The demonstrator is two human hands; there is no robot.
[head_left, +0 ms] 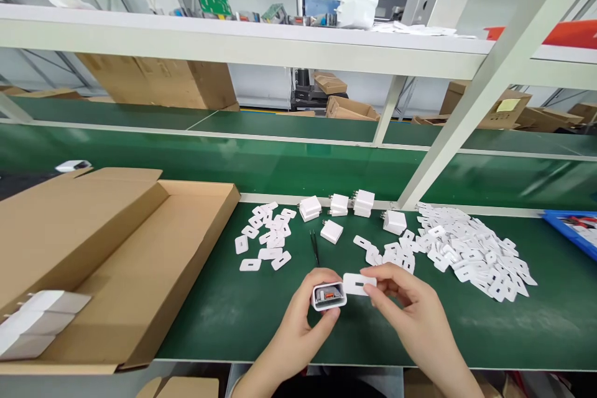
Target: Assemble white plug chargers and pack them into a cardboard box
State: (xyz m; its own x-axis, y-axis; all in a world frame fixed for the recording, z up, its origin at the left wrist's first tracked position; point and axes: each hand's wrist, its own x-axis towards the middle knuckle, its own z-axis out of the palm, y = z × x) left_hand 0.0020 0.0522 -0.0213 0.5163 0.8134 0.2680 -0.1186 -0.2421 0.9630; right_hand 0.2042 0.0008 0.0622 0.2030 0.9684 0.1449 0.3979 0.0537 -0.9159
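My left hand (310,311) grips a white charger housing (342,299) whose open end faces me, with grey and orange parts visible inside. Pinched between the thumb and fingers of my right hand (405,305) is a flat white cover plate (354,283) with a small dark slot. The plate's left end is right beside the housing's rim; whether they touch I cannot tell. Beyond my hands lie black tweezers (314,247) and a white charger (331,231). Loose cover plates (275,236) are scattered to the left, and a larger pile of plates (471,252) spreads at the right.
An open cardboard box (140,267) with white chargers (41,323) in it takes up the left side. Several more chargers (339,204) stand along the bench's back edge. A slanted white post (448,143) rises behind them. At far right is a blue tray (566,229).
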